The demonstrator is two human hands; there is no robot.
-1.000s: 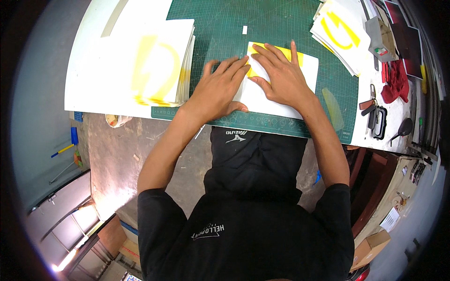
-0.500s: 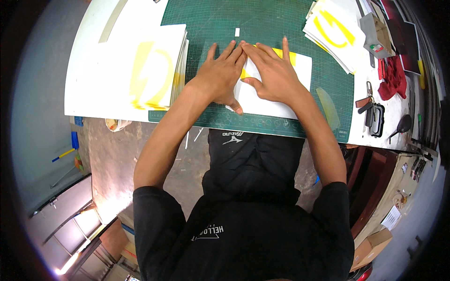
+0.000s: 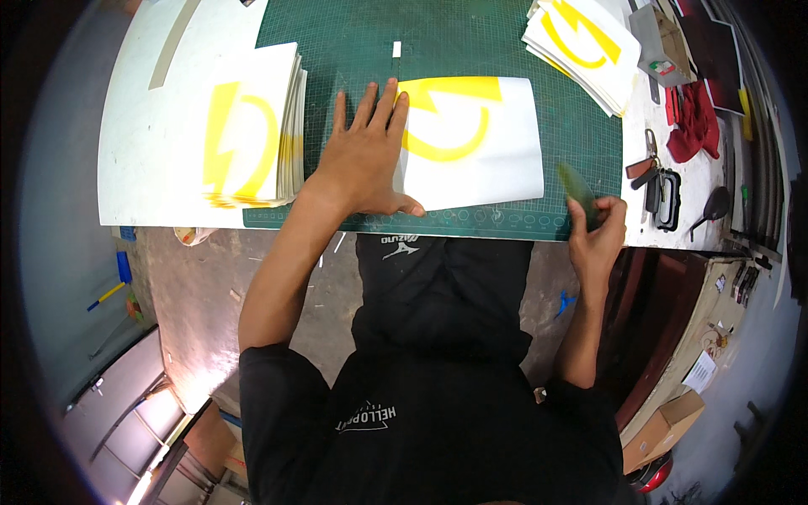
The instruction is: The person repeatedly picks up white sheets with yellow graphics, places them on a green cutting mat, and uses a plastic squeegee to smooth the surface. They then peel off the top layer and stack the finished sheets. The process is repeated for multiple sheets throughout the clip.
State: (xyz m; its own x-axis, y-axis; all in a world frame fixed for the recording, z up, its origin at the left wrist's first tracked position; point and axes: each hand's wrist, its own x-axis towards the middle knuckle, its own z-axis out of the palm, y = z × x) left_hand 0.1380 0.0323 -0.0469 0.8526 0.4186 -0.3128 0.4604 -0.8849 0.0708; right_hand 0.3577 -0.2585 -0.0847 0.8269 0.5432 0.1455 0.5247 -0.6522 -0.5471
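A white sheet with a yellow printed shape (image 3: 471, 160) lies on the green cutting mat (image 3: 337, 25); it looks folded. My left hand (image 3: 362, 156) rests flat over the sheet's left edge, fingers spread, thumb out to the right. At the mat's lower right corner, my right hand (image 3: 599, 227) pinches the near end of a thin translucent plastic piece (image 3: 575, 181) with one curved side. Its far end points away from me. A small white tab (image 3: 396, 49) sits on the mat beyond my left fingertips.
A thick stack of printed sheets (image 3: 248, 126) stands at the left, another stack (image 3: 581, 42) at the far right. Along the right are keys (image 3: 644, 172), a black case (image 3: 667, 200), a red cloth (image 3: 694, 126) and a grey metal box (image 3: 659, 46).
My right hand has left the sheet, moved right and toward me, and taken hold of the plastic piece. My left hand stays on the sheet; its printed face is now uncovered.
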